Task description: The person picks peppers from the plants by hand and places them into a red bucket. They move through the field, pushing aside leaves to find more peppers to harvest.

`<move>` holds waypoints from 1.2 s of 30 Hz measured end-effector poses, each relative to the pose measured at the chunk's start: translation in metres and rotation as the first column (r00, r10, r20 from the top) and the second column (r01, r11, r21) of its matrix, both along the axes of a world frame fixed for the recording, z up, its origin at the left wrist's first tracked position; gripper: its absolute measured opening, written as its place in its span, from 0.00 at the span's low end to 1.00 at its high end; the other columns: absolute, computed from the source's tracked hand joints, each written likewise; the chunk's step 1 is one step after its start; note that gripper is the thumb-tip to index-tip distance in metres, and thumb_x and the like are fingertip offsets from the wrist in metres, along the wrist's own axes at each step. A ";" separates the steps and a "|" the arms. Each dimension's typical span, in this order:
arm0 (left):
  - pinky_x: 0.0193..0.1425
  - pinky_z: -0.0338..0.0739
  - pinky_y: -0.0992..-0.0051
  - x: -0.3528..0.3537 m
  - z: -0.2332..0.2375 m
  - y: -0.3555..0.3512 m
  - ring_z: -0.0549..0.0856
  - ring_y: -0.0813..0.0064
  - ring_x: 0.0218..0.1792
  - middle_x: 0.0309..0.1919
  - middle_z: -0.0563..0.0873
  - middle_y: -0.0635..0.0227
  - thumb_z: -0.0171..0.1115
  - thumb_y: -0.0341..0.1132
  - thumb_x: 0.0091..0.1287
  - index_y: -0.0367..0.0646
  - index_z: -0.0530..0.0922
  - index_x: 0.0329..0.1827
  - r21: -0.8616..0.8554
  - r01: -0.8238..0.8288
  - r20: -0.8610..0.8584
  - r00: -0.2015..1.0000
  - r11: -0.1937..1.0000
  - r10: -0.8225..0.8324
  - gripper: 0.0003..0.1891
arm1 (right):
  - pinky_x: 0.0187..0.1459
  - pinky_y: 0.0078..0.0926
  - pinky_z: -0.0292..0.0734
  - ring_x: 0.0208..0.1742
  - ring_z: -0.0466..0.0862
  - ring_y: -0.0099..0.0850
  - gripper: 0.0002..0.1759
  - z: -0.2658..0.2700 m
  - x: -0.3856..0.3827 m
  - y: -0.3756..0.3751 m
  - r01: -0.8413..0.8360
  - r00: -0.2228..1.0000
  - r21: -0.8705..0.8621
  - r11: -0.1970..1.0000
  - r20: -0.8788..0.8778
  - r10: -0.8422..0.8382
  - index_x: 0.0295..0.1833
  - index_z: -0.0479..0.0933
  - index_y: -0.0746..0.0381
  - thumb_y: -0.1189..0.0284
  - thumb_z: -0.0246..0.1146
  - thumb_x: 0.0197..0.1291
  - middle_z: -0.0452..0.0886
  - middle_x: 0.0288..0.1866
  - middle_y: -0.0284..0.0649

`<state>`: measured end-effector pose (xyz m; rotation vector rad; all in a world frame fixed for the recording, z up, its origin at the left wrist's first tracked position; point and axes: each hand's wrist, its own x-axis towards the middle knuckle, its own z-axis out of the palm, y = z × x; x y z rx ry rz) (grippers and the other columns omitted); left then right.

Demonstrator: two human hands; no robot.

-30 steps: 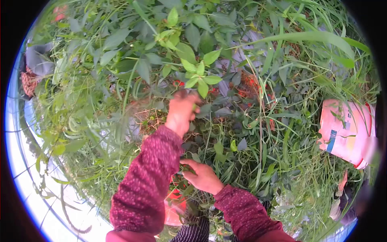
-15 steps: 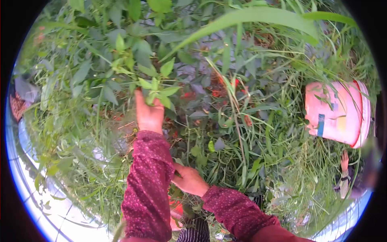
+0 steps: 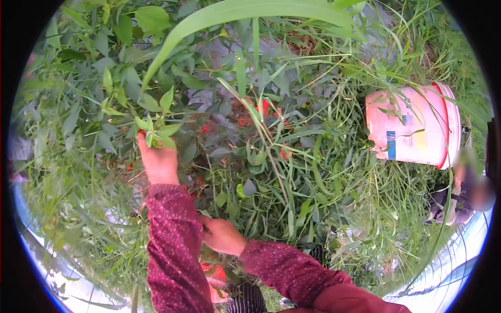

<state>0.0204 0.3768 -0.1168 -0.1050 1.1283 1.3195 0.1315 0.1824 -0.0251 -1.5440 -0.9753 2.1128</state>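
Observation:
My left hand (image 3: 160, 163) reaches up into a leafy green plant, its fingers bent behind a light-green shoot (image 3: 156, 133). A speck of red shows at one fingertip; what the fingers grip is hidden by leaves. Lower down, my right hand (image 3: 224, 237) is closed, with its fingertips tucked behind my left sleeve (image 3: 175, 235). Whatever it holds cannot be made out. Small red fruits (image 3: 266, 108), blurred among the leaves, hang to the right of my left hand. A yellow-green fruit or leaf (image 3: 240, 191) shows above my right hand.
A pink bucket (image 3: 409, 125) lies on its side in the grass at right. Another red container (image 3: 216, 284) is partly visible below my arms, beside a striped trouser leg (image 3: 245, 298). Another person (image 3: 451, 201) is at the far right. A long grass blade (image 3: 245, 11) crosses the top.
The view has shifted, so the plants and bucket appear further left. My left hand stays at the same shoot, and my right hand stays closed beside the left sleeve.

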 end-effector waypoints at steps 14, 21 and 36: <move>0.18 0.56 0.85 -0.012 0.164 -0.002 0.65 0.84 0.14 0.21 0.73 0.73 0.56 0.49 0.64 0.45 0.72 0.26 -0.168 0.654 -0.636 0.500 0.738 -0.588 0.17 | 0.42 0.40 0.72 0.39 0.80 0.45 0.21 0.008 0.018 0.010 0.135 0.989 -0.059 0.989 -0.059 -0.138 0.57 0.71 0.55 0.60 0.56 0.60 0.79 0.35 0.49; 0.17 0.60 0.84 0.001 0.183 -0.048 0.71 0.84 0.14 0.18 0.77 0.71 0.54 0.36 0.59 0.35 0.77 0.33 -0.134 0.967 -0.554 0.110 0.218 -0.826 0.11 | 0.36 0.30 0.75 0.34 0.81 0.32 0.19 0.002 0.018 0.011 0.207 0.930 -0.297 0.932 -0.237 -0.282 0.58 0.71 0.56 0.65 0.56 0.61 0.80 0.34 0.44; 0.28 0.79 0.81 0.075 0.156 -0.081 0.81 0.80 0.28 0.32 0.82 0.66 0.54 0.19 0.60 0.36 0.77 0.41 -0.326 0.900 -0.355 0.167 0.290 -0.920 0.08 | 0.33 0.18 0.71 0.42 0.74 0.18 0.13 -0.012 0.032 0.013 0.648 0.328 -0.597 0.473 -0.342 -0.881 0.56 0.71 0.59 0.71 0.51 0.67 0.75 0.45 0.29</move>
